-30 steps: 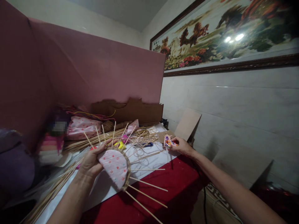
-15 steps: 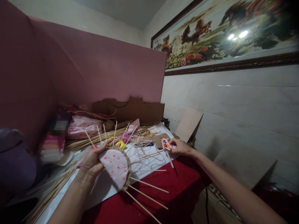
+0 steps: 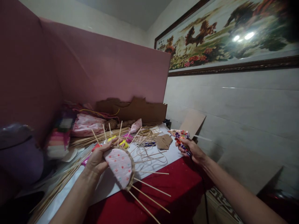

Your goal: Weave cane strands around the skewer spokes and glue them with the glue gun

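Note:
My left hand (image 3: pixel 99 157) is closed on the edge of a half-round panel (image 3: pixel 120 166) covered in white cloth with red dots. A twine-like rim follows the panel's curve, and several thin wooden sticks (image 3: pixel 151 186) fan out from it. On the right, my right hand (image 3: pixel 190 149) grips the handle of a flower-patterned hot glue gun (image 3: pixel 181 133). Its nozzle faces left, and a pale glue stick (image 3: pixel 203 137) juts out at the back. The gun is held above the table's right edge, apart from the panel.
White paper (image 3: pixel 171 154) and a red cloth (image 3: pixel 163 202) cover the table. A brown cardboard scrap (image 3: pixel 164 142), loose twine (image 3: pixel 151 157), bundled sticks (image 3: pixel 91 140) and dotted cloth (image 3: pixel 87 124) lie about. A dark cord (image 3: pixel 205 199) hangs at the right edge.
My right hand has raised the glue gun and turned it, so the glue stick now points right instead of down. The cardboard scrap is more exposed. My left hand still holds the panel.

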Tool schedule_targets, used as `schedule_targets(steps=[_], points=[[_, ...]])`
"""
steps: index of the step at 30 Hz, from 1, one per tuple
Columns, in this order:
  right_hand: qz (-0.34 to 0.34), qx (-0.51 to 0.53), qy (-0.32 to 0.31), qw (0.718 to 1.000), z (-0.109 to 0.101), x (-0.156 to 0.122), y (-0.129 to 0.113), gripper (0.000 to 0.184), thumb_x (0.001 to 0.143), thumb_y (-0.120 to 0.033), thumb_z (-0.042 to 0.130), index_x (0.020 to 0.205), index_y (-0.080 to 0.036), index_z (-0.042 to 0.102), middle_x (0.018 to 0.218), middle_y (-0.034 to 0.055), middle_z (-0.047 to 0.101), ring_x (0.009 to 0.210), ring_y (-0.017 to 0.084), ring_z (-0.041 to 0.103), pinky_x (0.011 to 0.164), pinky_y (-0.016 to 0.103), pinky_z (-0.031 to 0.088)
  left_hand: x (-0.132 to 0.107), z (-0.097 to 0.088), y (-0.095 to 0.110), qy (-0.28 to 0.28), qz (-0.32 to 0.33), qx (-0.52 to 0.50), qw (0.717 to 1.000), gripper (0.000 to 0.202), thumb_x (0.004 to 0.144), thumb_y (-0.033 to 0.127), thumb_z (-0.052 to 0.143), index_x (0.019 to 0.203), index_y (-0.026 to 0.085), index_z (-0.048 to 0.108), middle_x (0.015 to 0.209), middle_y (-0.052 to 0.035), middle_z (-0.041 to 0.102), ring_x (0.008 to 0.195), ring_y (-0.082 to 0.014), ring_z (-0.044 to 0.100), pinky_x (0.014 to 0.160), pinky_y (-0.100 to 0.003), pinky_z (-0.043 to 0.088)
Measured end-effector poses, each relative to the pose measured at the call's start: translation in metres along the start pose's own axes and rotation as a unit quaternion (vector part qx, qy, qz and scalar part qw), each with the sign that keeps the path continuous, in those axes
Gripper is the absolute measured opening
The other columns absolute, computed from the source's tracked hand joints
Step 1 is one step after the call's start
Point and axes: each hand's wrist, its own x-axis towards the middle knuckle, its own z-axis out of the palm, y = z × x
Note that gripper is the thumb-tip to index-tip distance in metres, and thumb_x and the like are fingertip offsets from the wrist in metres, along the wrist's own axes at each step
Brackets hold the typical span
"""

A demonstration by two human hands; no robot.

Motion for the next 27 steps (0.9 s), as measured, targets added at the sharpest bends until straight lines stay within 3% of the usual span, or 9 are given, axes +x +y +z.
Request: schedule_targets(steps=[4,8,12,18,21,27], points=[[0.002,0.004,-0.061,0.998,0.031,-0.022,-0.019,0.027,0.072,-0.036,0.064,0.087,-0.016,0.055,0.05,-0.0076,0.039,0.037,0.004,0.027,0.035,0.018,0.02,0.001,-0.002,-0.002,-0.007,-0.012,-0.016,1.0,0.042,0.076,0.003,0.048,0.116,0.008,0.055,0.09,-0.0175,0.071,0.068,-0.0261,0.068,0.06,-0.038,0.056],[0.024,-0.077,-0.122,0.989,0.071,-0.036,-0.035,0.027,0.072,-0.041,0.062,0.074,-0.016,0.053,0.047,-0.0063,0.042,0.036,0.005,0.032,0.034,0.019,0.023,0.001,0.001,-0.004,-0.02,-0.021,-0.03,0.999,0.043,0.075,0.003,0.048,0.117,0.008,0.054,0.093,-0.0171,0.07,0.072,-0.0266,0.068,0.062,-0.038,0.055],[0.007,-0.162,-0.151,0.975,0.095,-0.035,-0.035,0.023,0.072,-0.035,0.061,0.064,-0.016,0.05,0.051,-0.004,0.046,0.039,0.005,0.034,0.036,0.02,0.024,0.0,0.003,-0.004,-0.017,-0.013,-0.027,0.999,0.043,0.075,0.001,0.045,0.117,0.006,0.052,0.088,-0.0162,0.071,0.071,-0.0261,0.068,0.063,-0.037,0.055],[-0.041,-0.214,-0.174,0.96,0.105,-0.03,-0.034,0.025,0.075,-0.034,0.055,0.059,-0.018,0.044,0.049,-0.0056,0.037,0.044,0.007,0.031,0.04,0.02,0.024,-0.001,0.003,-0.005,-0.032,-0.017,-0.027,0.999,0.04,0.077,0.003,0.046,0.116,0.007,0.053,0.087,-0.0153,0.071,0.071,-0.0249,0.068,0.063,-0.035,0.055],[-0.019,-0.207,-0.183,0.961,0.108,-0.029,-0.034,0.028,0.075,-0.036,0.054,0.057,-0.019,0.041,0.045,-0.0062,0.036,0.041,0.006,0.029,0.038,0.02,0.022,-0.004,0.006,-0.004,-0.026,-0.018,-0.023,0.999,0.04,0.078,0.004,0.045,0.117,0.008,0.053,0.087,-0.0155,0.071,0.067,-0.0244,0.068,0.059,-0.034,0.054],[0.017,-0.208,-0.172,0.963,0.108,-0.025,-0.032,0.032,0.077,-0.038,0.053,0.054,-0.02,0.039,0.041,-0.0063,0.037,0.035,0.006,0.03,0.035,0.02,0.02,-0.004,0.007,-0.004,-0.026,-0.017,-0.027,0.999,0.043,0.078,0.004,0.043,0.121,0.004,0.051,0.089,-0.0173,0.071,0.073,-0.0258,0.068,0.066,-0.036,0.054]])
